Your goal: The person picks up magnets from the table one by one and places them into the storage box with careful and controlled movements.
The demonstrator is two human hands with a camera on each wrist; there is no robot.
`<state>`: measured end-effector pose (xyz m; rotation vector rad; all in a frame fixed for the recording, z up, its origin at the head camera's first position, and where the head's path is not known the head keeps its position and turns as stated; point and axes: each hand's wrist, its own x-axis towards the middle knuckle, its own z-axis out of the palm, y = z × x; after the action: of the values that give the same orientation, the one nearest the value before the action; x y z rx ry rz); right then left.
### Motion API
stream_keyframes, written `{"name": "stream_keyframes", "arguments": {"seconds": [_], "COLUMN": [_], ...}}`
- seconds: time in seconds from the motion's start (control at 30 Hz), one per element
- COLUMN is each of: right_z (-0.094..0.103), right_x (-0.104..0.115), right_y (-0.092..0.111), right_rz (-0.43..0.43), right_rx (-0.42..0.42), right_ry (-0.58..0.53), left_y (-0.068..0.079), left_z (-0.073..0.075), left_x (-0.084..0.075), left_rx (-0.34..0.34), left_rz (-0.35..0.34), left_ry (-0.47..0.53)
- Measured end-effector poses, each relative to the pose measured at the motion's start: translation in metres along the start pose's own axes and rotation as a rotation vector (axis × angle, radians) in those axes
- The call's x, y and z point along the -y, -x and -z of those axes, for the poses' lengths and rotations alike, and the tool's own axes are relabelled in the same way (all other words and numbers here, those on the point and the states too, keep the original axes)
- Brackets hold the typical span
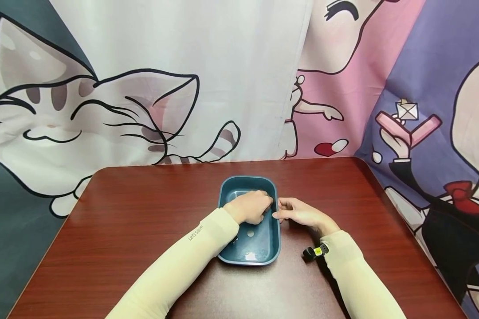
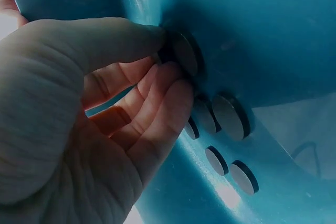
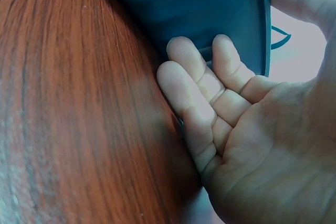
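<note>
A deep blue rectangular plastic bin (image 1: 249, 261) with rounded corners stands on the table. My left hand (image 1: 250, 207) reaches down inside it. Between thumb and fingertips, the left hand (image 2: 105, 103) pinches a flat, round, coin-like disc (image 2: 186, 53) close to the bin's inner surface. Several more coin-like discs (image 2: 232, 116) of differing sizes lie around those fingertips. One pale disc (image 1: 250, 233) shows on the bin floor in the head view. My right hand (image 1: 301, 212) holds the bin's right rim, thumb over the edge and fingers (image 3: 181, 82) against the outer wall.
The reddish-brown wooden table (image 1: 143, 212) extends around the bin on all sides. A small black camera (image 1: 311, 253) is strapped to the right wrist. Behind the table's far edge hangs a cartoon-printed curtain (image 1: 223, 66).
</note>
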<state>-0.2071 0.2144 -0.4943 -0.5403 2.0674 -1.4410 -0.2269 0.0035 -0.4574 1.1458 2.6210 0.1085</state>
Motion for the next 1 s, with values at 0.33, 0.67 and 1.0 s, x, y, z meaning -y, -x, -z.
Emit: {"name": "stream_keyframes", "arguments": {"seconds": [0.33, 0.67, 1.0], "right_z": [0.0005, -0.0006, 0.0002], "right_x": [0.0024, 0.0027, 0.0015], "right_y": [0.0, 0.0006, 0.0007], "right_rz": [0.002, -0.021, -0.017], "right_rx": [-0.002, 0.008, 0.015], "right_ry": [0.002, 0.014, 0.001], "left_y": [0.0017, 0.003, 0.0096], "left_z": [0.0014, -0.001, 0.0042], "left_x": [-0.0018, -0.006, -0.0059], "left_rx": [-0.005, 0.029, 0.023], "left_rz": [0.013, 0.038, 0.015], "left_ry": [0.001, -0.033, -0.024]}}
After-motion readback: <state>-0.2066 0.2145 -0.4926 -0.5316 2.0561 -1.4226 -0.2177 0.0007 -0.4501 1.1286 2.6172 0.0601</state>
